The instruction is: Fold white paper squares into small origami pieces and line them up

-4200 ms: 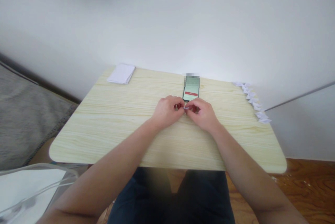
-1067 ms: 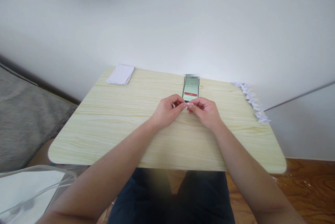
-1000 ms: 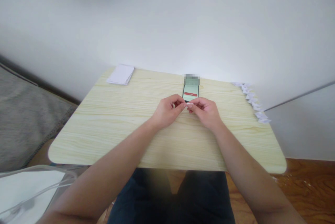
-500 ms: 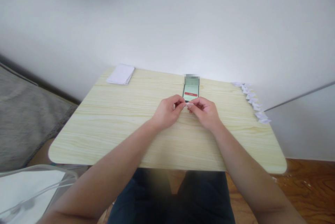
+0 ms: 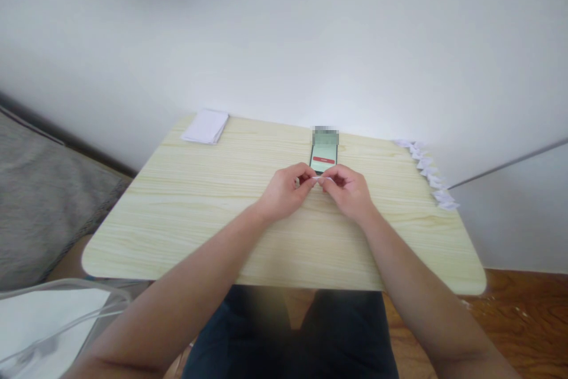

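Note:
My left hand [image 5: 290, 188] and my right hand [image 5: 347, 188] meet over the middle of the table, fingertips nearly touching. Both pinch a small piece of white paper [image 5: 316, 178], mostly hidden by the fingers, so its folded shape is hard to make out. Just beyond the fingertips a phone [image 5: 323, 153] lies on the tabletop, its screen lit with a red bar near the bottom.
The pale wood table [image 5: 186, 207] stands against a white wall. A stack of white paper sheets [image 5: 205, 126] lies at the back left. Several small folded white paper pieces [image 5: 428, 172] line the right edge. Grey fabric [image 5: 57, 196] is at the left.
Both hands stay in nearly the same place, still pinching the paper. The fingertips have shifted slightly, and the paper sits a little lower between them.

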